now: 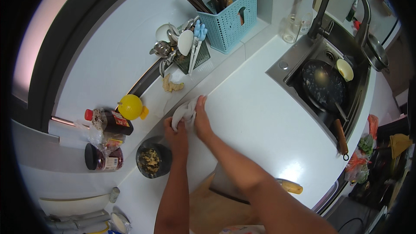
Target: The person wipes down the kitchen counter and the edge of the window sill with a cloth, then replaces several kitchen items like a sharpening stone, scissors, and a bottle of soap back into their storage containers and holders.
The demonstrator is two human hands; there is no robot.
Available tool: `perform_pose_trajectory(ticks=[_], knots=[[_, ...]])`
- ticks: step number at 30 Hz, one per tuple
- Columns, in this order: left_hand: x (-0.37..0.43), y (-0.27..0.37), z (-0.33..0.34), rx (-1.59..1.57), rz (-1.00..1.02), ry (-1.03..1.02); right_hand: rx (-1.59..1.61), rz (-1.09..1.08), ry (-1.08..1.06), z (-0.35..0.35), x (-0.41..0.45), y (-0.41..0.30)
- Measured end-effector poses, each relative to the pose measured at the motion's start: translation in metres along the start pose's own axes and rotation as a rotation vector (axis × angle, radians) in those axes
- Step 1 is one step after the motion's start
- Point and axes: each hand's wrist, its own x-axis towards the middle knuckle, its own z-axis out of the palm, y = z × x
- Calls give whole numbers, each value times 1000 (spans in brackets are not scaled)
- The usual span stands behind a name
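Observation:
My left hand (176, 136) and my right hand (202, 121) both grip a bunched whitish cloth (186, 114) at the back edge of the white countertop (260, 117). The cloth is folded between them, close to the raised ledge. Just left of my left forearm stands a dark bowl-like container (164, 157) with a crumbly tan mass (149, 162) in it. Under my right forearm lies a cleaver (227, 185) on a wooden board (208, 211); the arm hides part of the blade, and its wooden handle (291, 187) shows at the right.
On the ledge are ginger (171, 84), a utensil holder (198, 58), a blue chopstick basket (227, 22), a dark sauce bottle (117, 123) and a lidded jar (109, 157). A sink (289, 78) at the right holds a frying pan (323, 86), its handle over the rim. A glass jar (290, 29) stands behind.

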Motion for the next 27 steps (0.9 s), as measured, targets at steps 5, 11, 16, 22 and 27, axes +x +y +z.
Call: perform_pose_trajectory(ticks=[5,11,16,22,27], knots=[[-4,0,-3,184,207,-57,-428,-212,189,16,-2,-37],[-18,1,-12,495,505,-118,-624,-206,2,9,-10,19],[-14,13,11,410,370,-195,-140,80,221,-7,22,-24],[-7,32,11,507,388,15,-627,-316,-123,-4,-14,24],[-10,30,16,421,240,-56,-292,-99,220,7,15,-37]])
